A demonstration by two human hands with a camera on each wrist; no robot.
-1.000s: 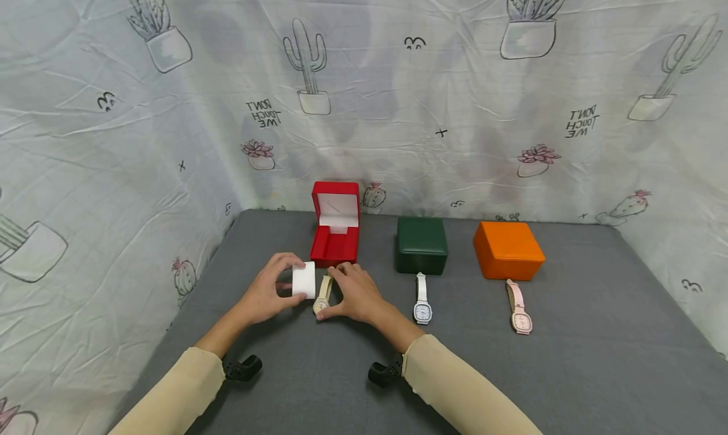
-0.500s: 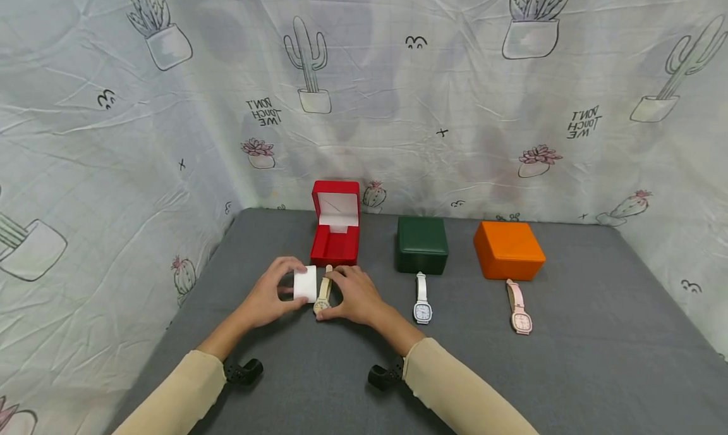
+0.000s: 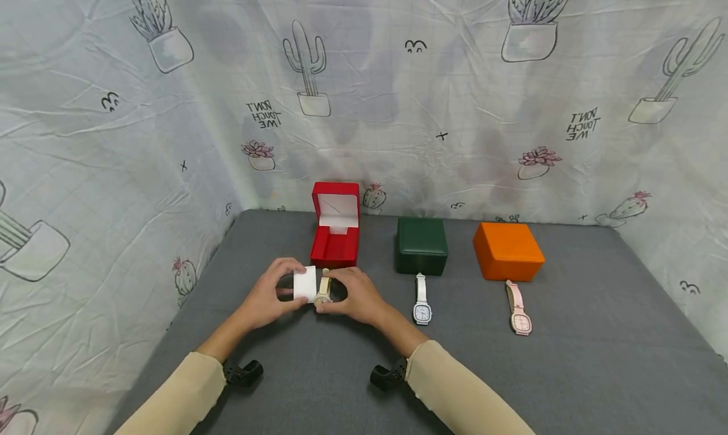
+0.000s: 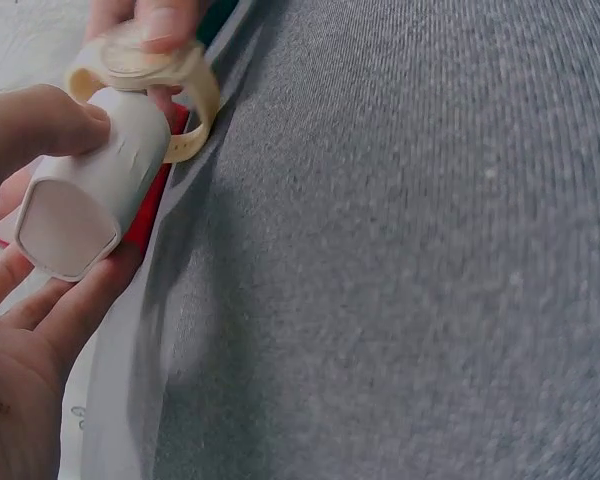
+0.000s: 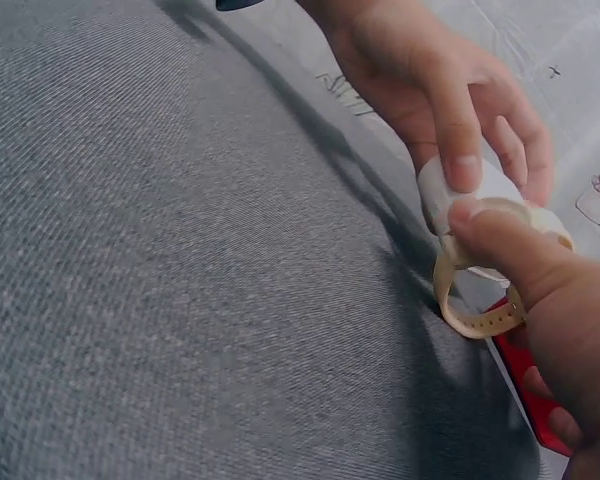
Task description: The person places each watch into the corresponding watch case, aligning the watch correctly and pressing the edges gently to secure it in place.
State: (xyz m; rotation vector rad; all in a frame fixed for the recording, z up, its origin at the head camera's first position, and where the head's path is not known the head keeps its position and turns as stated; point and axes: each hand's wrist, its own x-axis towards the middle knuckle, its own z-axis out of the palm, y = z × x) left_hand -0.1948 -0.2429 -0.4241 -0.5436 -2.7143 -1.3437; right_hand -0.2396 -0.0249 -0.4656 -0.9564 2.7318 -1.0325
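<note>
In the head view my left hand [image 3: 270, 297] grips a white watch cushion [image 3: 304, 284], thumb on one side and fingers on the other. Beside it, my right hand [image 3: 359, 297] pinches a cream wristwatch [image 3: 323, 287] with the thumb by its dial. The left wrist view has the watch strap [image 4: 208, 105] as a closed loop right at the far end of the cushion [image 4: 130, 150]. From the right wrist, the looped strap [image 5: 467, 318] hangs below the dial, with the right thumb over the dial's edge. Just behind both hands stands an open red watch box [image 3: 334, 250], its lid raised.
A closed green box [image 3: 422, 245] stands right of the red one, with a white wristwatch [image 3: 422, 305] in front. Further right is an orange box [image 3: 508, 250] with a pink wristwatch [image 3: 519, 312] before it. A patterned cloth [image 3: 398, 106] hangs behind the grey table [image 3: 318, 384].
The right hand has shifted slightly left with the watch, bringing it close against the cushion's end. The cushion moved a little toward the person earlier, then stayed in place.
</note>
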